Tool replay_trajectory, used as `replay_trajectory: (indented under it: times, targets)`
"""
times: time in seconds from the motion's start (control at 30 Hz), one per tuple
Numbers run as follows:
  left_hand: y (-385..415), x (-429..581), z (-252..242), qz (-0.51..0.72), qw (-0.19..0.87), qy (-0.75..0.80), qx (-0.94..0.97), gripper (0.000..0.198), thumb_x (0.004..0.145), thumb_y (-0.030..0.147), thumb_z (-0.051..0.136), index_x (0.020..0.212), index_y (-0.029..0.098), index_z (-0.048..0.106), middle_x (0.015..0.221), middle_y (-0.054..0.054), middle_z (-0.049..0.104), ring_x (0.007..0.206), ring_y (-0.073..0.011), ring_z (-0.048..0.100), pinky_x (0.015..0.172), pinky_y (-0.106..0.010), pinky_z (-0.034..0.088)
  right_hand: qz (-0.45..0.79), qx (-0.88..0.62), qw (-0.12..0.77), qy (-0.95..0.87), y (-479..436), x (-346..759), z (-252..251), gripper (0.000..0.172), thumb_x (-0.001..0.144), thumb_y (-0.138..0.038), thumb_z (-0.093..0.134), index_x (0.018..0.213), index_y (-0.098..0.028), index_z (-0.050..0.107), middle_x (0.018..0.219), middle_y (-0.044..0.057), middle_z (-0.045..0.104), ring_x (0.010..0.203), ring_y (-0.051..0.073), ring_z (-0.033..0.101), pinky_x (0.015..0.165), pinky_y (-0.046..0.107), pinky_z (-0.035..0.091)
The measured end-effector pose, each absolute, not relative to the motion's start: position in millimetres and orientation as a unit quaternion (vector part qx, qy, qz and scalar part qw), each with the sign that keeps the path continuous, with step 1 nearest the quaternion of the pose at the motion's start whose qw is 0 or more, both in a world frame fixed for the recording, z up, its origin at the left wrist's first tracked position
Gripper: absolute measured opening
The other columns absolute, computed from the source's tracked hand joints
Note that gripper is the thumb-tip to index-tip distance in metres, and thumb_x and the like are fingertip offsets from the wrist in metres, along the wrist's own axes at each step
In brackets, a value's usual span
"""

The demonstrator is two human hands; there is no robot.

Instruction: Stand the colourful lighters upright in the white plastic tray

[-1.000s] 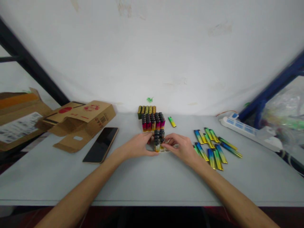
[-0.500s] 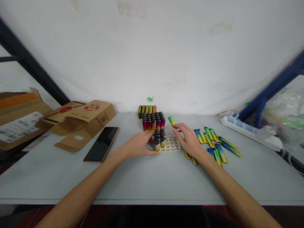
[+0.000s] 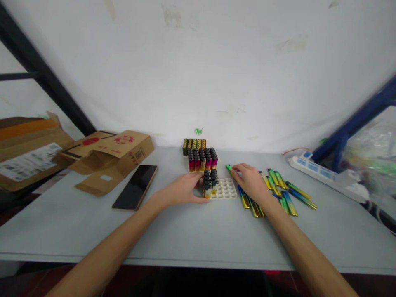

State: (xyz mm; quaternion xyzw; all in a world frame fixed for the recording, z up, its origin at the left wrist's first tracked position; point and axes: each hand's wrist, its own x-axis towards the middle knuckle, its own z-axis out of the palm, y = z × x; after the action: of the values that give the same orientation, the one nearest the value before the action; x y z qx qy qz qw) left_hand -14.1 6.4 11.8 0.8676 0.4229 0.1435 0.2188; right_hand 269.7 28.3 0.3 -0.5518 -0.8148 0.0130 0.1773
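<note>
A white tray [image 3: 227,190] with rows of round pockets lies in the middle of the table. At its left end stand several black-topped, yellow-bodied lighter-shaped sticks [image 3: 208,190]. My left hand [image 3: 181,189] is curved around that end, with the thumb at the tray's near left corner; its fingertips are partly hidden behind the upright sticks. Beyond the tray's far right corner, my right hand [image 3: 250,179] pinches a slim green-and-yellow stick [image 3: 228,167], most of it covered by the fingers. Under and beside this hand lie loose blue, green and gold sticks [image 3: 243,198].
Behind the tray stand a purple-bodied block of black-topped sticks [image 3: 198,165] and a yellow-topped block [image 3: 185,149]. More loose sticks [image 3: 291,202] lie right, before a power strip [image 3: 328,173]. A phone [image 3: 135,187] and an open cardboard box [image 3: 123,152] are left.
My right hand has drawn the green-and-yellow stick slightly nearer and to the right, and less of it shows. My left hand keeps its place at the tray. The whole view has shifted a little.
</note>
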Motion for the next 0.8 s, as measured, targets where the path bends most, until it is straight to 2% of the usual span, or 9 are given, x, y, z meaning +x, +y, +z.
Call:
replay_trajectory:
  times: [0.1,0.2,0.3,0.37,0.43,0.53,0.63,0.7,0.8]
  targets:
    - [6,-14,13,0.139,0.22,0.426,0.866,0.055,0.079,0.053,0.083,0.115,0.018,0.06,0.113,-0.01,0.074,0.099,-0.0297,0.071,0.083,-0.036,0.054,-0.003,-0.565,0.162,-0.809,31,271,-4,0.034,0.105,-0.032,0.058,0.129,-0.012,0.071,0.122,0.018,0.075,0.111,0.033,0.071,0.099,0.043,0.054]
    - [6,-15,11,0.136,0.219,0.427,0.867,0.055,0.079,0.055,0.082,0.114,0.018,0.061,0.111,-0.009,0.073,0.098,-0.0298,0.071,0.083,-0.037,0.054,0.011,-0.584,0.155,-0.797,36,271,-10,0.035,0.102,-0.026,0.06,0.133,-0.012,0.069,0.119,0.018,0.074,0.111,0.033,0.07,0.1,0.044,0.054]
    - [6,-16,10,0.138,0.212,0.424,0.87,0.056,0.079,0.056,0.081,0.116,0.019,0.061,0.111,-0.009,0.073,0.097,-0.0295,0.071,0.082,-0.037,0.054,0.036,-0.581,0.209,-0.786,37,274,-14,0.037,0.099,-0.019,0.058,0.134,-0.012,0.068,0.116,0.018,0.072,0.108,0.032,0.07,0.1,0.045,0.055]
    - [6,-16,10,0.137,0.205,0.425,0.871,0.055,0.079,0.057,0.081,0.114,0.019,0.061,0.109,-0.009,0.073,0.096,-0.0293,0.07,0.082,-0.037,0.054,0.071,-0.553,0.277,-0.783,35,277,-15,0.032,0.098,-0.022,0.059,0.126,-0.013,0.07,0.113,0.017,0.069,0.105,0.03,0.07,0.097,0.044,0.057]
    - [6,-16,11,0.137,0.206,0.427,0.87,0.055,0.079,0.056,0.081,0.114,0.019,0.061,0.108,-0.009,0.073,0.095,-0.0287,0.07,0.082,-0.036,0.054,0.158,-0.514,0.348,-0.768,29,278,-13,0.026,0.1,-0.033,0.059,0.119,-0.017,0.07,0.112,0.014,0.068,0.096,0.026,0.072,0.087,0.041,0.06]
    - [7,-15,13,0.133,0.216,0.426,0.868,0.055,0.079,0.056,0.081,0.114,0.019,0.06,0.108,-0.009,0.073,0.093,-0.0278,0.07,0.083,-0.036,0.055,0.365,-0.451,0.409,-0.704,18,274,-7,0.033,0.103,-0.052,0.056,0.119,-0.023,0.057,0.111,0.008,0.069,0.077,0.018,0.069,0.06,0.031,0.057]
    - [7,-15,12,0.131,0.218,0.426,0.868,0.055,0.079,0.057,0.081,0.113,0.018,0.06,0.109,-0.01,0.073,0.095,-0.0284,0.07,0.084,-0.037,0.055,0.506,-0.391,0.433,-0.635,8,265,3,0.036,0.101,-0.059,0.059,0.115,-0.027,0.049,0.089,-0.002,0.064,0.058,0.011,0.054,0.047,0.022,0.043]
    - [7,-15,12,0.132,0.218,0.427,0.867,0.056,0.08,0.056,0.081,0.116,0.019,0.06,0.111,-0.01,0.073,0.097,-0.0284,0.07,0.086,-0.037,0.055,0.56,-0.356,0.454,-0.594,6,260,8,0.039,0.098,-0.062,0.062,0.11,-0.026,0.05,0.074,-0.007,0.052,0.054,0.009,0.043,0.049,0.021,0.038]
    - [7,-15,11,0.128,0.216,0.43,0.867,0.056,0.079,0.057,0.08,0.116,0.019,0.06,0.112,-0.009,0.073,0.097,-0.0286,0.07,0.085,-0.036,0.055,0.634,-0.322,0.457,-0.534,6,256,13,0.05,0.095,-0.072,0.057,0.094,-0.022,0.056,0.066,-0.009,0.035,0.052,0.009,0.03,0.05,0.022,0.03]
